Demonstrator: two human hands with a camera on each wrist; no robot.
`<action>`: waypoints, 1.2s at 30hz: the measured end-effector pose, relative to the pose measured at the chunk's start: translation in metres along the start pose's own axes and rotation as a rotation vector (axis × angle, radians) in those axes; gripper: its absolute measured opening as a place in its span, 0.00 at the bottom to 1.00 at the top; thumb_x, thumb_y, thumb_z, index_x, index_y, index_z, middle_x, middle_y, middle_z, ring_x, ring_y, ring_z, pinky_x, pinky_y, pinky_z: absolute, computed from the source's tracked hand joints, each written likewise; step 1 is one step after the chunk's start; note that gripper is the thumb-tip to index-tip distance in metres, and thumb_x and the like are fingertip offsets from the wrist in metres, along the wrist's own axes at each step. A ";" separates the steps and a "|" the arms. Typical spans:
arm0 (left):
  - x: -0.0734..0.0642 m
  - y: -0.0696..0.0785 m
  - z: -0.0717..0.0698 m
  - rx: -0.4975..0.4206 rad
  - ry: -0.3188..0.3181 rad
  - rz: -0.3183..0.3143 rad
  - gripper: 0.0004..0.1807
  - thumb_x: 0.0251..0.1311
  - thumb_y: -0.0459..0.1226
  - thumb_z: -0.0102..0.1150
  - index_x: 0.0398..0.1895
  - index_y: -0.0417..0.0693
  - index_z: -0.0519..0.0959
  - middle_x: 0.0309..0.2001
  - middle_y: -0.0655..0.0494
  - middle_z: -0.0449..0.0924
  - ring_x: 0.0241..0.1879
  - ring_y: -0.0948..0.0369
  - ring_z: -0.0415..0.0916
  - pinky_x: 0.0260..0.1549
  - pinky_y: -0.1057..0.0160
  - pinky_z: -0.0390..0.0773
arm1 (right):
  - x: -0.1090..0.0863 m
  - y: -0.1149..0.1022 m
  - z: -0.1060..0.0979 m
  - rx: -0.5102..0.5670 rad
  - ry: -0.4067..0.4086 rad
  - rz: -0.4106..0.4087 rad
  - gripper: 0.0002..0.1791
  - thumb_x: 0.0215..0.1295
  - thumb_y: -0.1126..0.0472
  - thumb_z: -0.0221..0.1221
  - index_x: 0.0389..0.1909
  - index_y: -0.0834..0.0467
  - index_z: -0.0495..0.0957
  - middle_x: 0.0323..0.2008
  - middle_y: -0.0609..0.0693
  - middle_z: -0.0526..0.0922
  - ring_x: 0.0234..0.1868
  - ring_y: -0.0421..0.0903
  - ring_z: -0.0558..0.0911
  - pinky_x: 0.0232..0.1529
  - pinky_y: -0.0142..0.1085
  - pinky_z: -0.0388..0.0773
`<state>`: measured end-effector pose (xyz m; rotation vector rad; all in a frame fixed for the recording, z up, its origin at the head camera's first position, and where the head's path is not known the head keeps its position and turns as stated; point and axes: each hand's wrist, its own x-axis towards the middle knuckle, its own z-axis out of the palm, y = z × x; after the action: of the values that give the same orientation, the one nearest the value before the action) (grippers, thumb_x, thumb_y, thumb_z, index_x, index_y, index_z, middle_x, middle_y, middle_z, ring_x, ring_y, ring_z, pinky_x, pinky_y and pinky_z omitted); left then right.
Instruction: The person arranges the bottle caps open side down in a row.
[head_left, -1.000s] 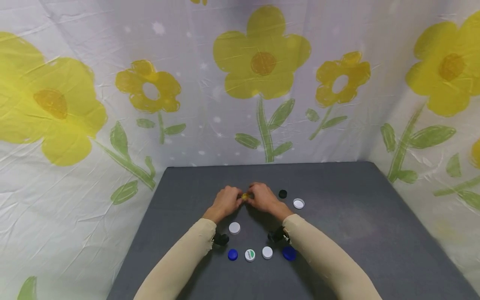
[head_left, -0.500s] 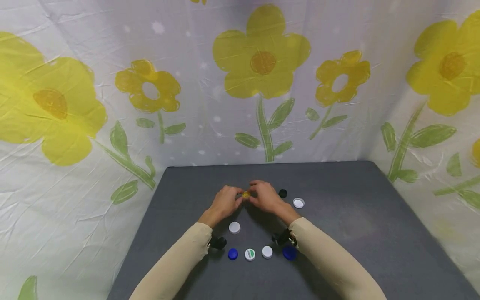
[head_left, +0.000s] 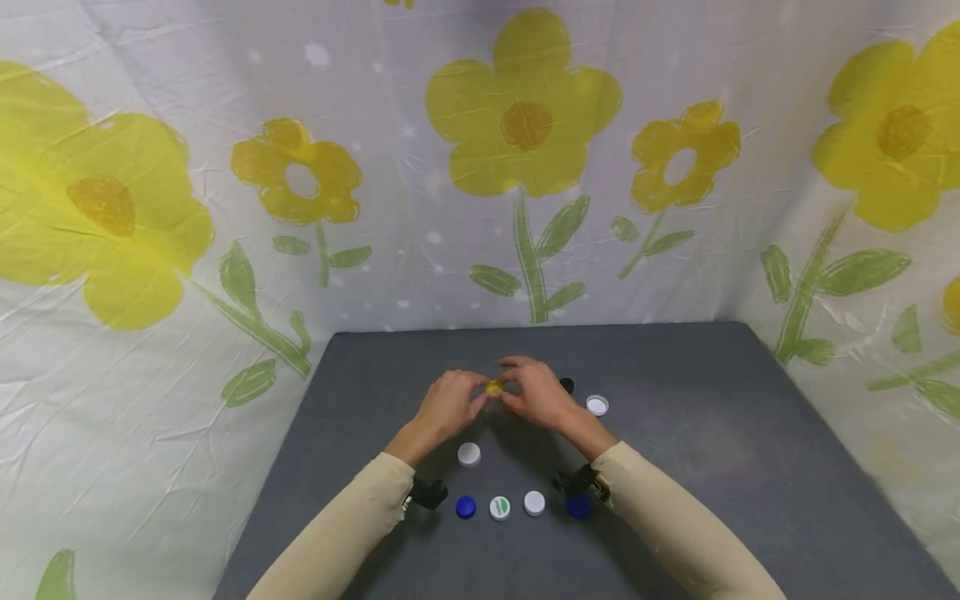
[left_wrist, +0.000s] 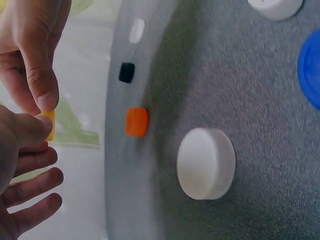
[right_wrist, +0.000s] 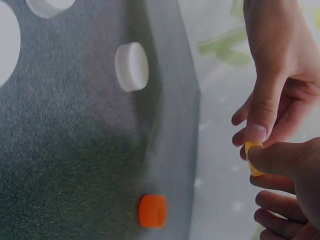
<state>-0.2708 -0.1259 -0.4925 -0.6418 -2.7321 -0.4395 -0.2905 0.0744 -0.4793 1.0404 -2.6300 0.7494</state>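
Both hands meet over the far middle of the table, with a small yellow bottle cap (head_left: 493,389) between them. My left hand (head_left: 447,402) pinches its left side with thumb and fingers, while my right hand (head_left: 538,394) pinches the right side. In the left wrist view the cap (left_wrist: 49,124) shows only as a yellow strip between the thumbs. The right wrist view has the cap's edge (right_wrist: 255,169) mostly covered by fingertips. On the table below lies an orange cap (left_wrist: 136,121), hidden from the head view by the hands.
Just right of the right hand are a black cap (head_left: 567,385), partly covered, and an upturned white cap (head_left: 597,405). A white cap (head_left: 468,454) lies nearer. The front row holds a blue cap (head_left: 466,507), two white caps (head_left: 534,503) and a larger blue cap (head_left: 578,506).
The hands and the yellow cap have shifted slightly right and away, and the forearms have spread apart. The right hand now covers part of the black cap.
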 end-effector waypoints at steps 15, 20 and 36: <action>-0.017 0.026 -0.034 -0.039 0.044 0.082 0.12 0.62 0.42 0.68 0.46 0.49 0.86 0.46 0.55 0.88 0.48 0.54 0.84 0.46 0.52 0.83 | -0.027 -0.019 -0.018 0.058 0.114 -0.051 0.13 0.64 0.58 0.67 0.47 0.58 0.87 0.59 0.58 0.81 0.59 0.56 0.81 0.54 0.51 0.79; -0.027 0.032 -0.042 -0.059 0.088 0.156 0.13 0.61 0.41 0.69 0.47 0.49 0.85 0.46 0.55 0.87 0.48 0.56 0.83 0.46 0.54 0.83 | -0.038 -0.026 -0.024 0.120 0.117 0.006 0.14 0.66 0.52 0.66 0.47 0.55 0.86 0.60 0.55 0.82 0.59 0.54 0.82 0.55 0.50 0.80; -0.045 0.036 -0.044 -0.274 0.269 0.251 0.08 0.59 0.36 0.70 0.42 0.48 0.88 0.40 0.58 0.89 0.42 0.61 0.85 0.41 0.60 0.84 | -0.058 -0.043 -0.029 0.395 0.067 0.135 0.15 0.73 0.44 0.56 0.45 0.47 0.87 0.60 0.47 0.82 0.62 0.48 0.80 0.57 0.52 0.78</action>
<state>-0.2054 -0.1279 -0.4605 -0.9086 -2.3211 -0.7833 -0.2183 0.0971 -0.4599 0.9103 -2.5725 1.3502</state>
